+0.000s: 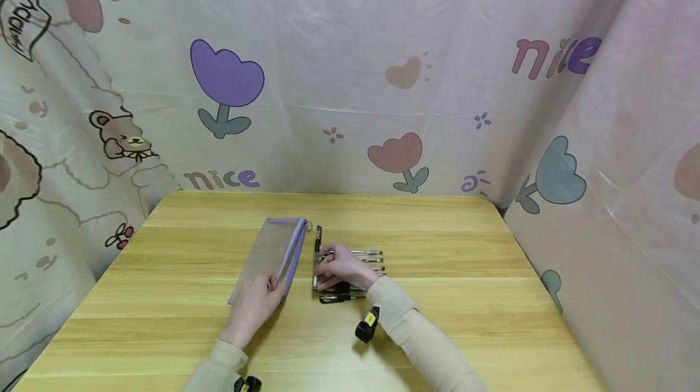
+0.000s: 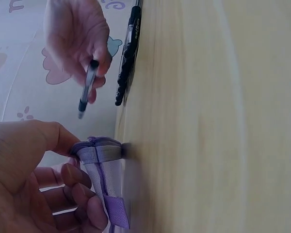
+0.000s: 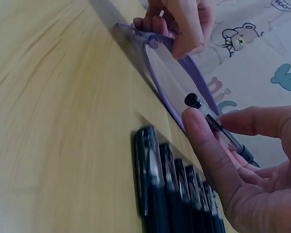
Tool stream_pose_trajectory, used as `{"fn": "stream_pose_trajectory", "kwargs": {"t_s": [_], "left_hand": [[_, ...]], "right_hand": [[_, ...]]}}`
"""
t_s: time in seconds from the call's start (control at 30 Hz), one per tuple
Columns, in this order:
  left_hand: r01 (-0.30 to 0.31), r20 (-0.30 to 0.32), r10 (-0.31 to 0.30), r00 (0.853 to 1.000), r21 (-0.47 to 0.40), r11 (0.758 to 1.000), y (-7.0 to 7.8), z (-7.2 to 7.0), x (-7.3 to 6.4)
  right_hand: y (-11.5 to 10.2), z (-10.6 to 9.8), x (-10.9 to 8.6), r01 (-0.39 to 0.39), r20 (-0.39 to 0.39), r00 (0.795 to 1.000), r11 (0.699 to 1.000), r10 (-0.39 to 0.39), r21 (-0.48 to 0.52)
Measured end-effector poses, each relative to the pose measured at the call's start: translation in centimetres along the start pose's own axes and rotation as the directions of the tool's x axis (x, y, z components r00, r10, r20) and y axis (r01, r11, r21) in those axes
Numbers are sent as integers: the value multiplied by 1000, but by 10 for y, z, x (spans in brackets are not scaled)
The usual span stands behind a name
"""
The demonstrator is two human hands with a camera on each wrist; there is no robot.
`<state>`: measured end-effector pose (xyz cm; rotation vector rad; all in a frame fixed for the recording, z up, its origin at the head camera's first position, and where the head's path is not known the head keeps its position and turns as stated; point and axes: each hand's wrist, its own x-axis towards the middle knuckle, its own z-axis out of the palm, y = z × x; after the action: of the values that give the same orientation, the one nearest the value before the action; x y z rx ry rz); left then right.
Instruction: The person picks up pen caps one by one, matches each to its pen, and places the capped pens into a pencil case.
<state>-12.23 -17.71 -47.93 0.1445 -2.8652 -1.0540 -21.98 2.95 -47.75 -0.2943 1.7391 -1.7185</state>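
Observation:
My left hand (image 1: 254,304) grips the near end of a mesh zipper pouch (image 1: 262,252) with purple trim, thumb and fingers at its edge. In the right wrist view the pouch (image 3: 160,73) gapes between its purple zipper edges. Just right of it, my right hand (image 1: 344,264) holds a clear-barrelled gel pen (image 1: 318,239) with black ends between thumb and fingers. The left wrist view shows this pen (image 2: 88,87) lifted in front of the pouch mouth. Several capped black gel pens (image 3: 155,194) lie side by side in a row under and beside my right hand.
The wooden table (image 1: 465,295) reaches to a patterned cloth backdrop (image 1: 328,76) behind and at both sides. A small metal ring (image 1: 308,226) hangs at the pouch's far corner. A black wrist camera (image 1: 366,326) sits by my right sleeve.

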Motion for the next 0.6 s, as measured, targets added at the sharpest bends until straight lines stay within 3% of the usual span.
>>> {"fn": "stream_pose_trajectory", "kwargs": {"t_s": [0.23,0.6], "left_hand": [[-35,-43,36,998,13,999,0,-1,0],[-36,-45,36,998,-2,999,0,-2,1]], "right_hand": [[-6,15,15,-70,-19,997,997,71,17],[-8,39,44,-108,-38,993,993,110,45]]}}
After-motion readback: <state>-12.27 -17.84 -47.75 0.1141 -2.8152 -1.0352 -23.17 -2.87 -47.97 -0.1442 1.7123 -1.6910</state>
